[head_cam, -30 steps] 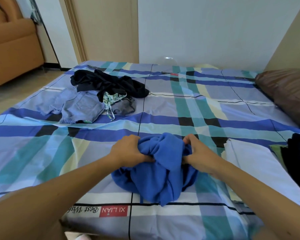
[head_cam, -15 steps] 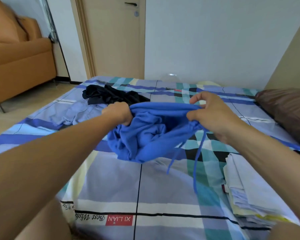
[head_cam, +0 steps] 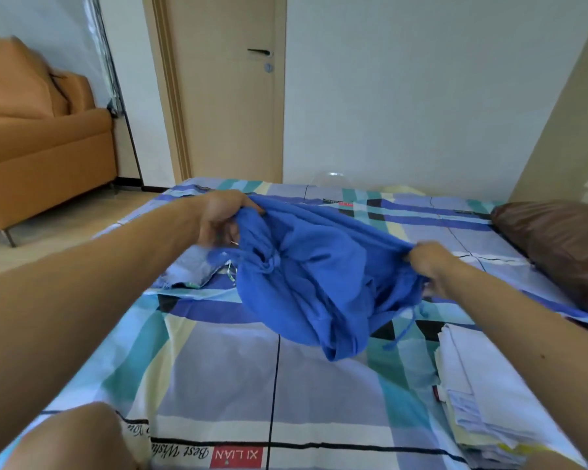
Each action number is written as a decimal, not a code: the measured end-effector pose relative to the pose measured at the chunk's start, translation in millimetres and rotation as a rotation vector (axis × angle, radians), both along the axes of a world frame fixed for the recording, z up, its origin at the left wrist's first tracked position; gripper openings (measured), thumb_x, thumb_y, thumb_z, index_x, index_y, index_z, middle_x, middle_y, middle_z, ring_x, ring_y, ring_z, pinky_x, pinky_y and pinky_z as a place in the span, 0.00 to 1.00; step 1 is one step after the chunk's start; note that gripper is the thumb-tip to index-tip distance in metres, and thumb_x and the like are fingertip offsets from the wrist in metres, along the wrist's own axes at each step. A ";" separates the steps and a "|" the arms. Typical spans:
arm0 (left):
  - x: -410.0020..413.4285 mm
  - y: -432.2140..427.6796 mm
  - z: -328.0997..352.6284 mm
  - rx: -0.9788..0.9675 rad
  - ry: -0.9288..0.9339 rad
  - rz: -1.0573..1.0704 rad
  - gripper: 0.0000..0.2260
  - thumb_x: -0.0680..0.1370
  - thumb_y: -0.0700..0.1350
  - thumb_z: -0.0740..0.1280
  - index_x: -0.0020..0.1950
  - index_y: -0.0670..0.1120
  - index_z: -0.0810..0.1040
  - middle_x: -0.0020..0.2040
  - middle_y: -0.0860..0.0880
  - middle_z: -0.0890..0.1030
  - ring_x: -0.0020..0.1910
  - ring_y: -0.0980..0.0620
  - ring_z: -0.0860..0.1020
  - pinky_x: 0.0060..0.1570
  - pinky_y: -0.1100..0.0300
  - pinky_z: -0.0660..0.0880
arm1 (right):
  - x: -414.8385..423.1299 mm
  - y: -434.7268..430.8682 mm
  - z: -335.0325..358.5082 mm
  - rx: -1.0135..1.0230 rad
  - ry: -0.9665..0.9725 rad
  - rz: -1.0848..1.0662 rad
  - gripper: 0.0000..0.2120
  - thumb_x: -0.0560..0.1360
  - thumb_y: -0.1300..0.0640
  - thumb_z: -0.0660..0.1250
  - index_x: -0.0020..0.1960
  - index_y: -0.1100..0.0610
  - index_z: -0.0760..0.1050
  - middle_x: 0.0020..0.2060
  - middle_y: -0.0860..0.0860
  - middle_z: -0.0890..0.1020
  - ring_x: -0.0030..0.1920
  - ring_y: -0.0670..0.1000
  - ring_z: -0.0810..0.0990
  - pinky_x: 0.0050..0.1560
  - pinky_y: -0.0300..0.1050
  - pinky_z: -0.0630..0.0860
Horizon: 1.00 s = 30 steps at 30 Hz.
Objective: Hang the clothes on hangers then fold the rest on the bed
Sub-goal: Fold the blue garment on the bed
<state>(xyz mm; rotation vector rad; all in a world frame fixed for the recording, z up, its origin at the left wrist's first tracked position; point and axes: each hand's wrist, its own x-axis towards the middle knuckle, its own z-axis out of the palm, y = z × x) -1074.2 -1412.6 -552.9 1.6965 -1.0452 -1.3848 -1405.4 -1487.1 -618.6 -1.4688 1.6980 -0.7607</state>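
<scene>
Item: blue garment [head_cam: 319, 283]. I hold it up above the middle of the bed [head_cam: 218, 368], its top edge stretched between my two hands and the bulk sagging in crumpled folds; whether the lowest fold touches the sheet I cannot tell. A thin blue drawstring [head_cam: 404, 329] dangles from its right side.

Item: my left hand [head_cam: 219, 217]. Fingers curled tight round the bunched left end of the edge, raised the higher of the two.

Item: my right hand [head_cam: 428, 261]. Fingers closed on the right end of the same edge, lower and nearer the right side of the bed.

Item: pale denim garment [head_cam: 190, 269]. Lies flat on the sheet to the left, partly hidden behind my left forearm and the blue cloth.

Item: stack of folded pale cloth [head_cam: 472, 385]. Near right corner of the bed, beneath my right forearm.

Item: brown pillow [head_cam: 557, 245]. Far right on the bed.

Item: red label [head_cam: 236, 456]. Printed on the sheet's near edge, upside down to me.

Item: orange sofa [head_cam: 41, 147]. On the floor, far left.

Item: closed door [head_cam: 231, 96]. In the far wall, behind the bed.
</scene>
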 end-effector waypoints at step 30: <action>-5.6 6.3 35.7 -0.407 0.079 0.305 0.08 0.84 0.41 0.60 0.49 0.44 0.77 0.43 0.47 0.83 0.34 0.51 0.82 0.27 0.62 0.79 | 7.5 1.2 114.0 -0.178 -0.024 0.397 0.15 0.73 0.52 0.78 0.53 0.60 0.81 0.46 0.54 0.87 0.46 0.54 0.86 0.51 0.49 0.82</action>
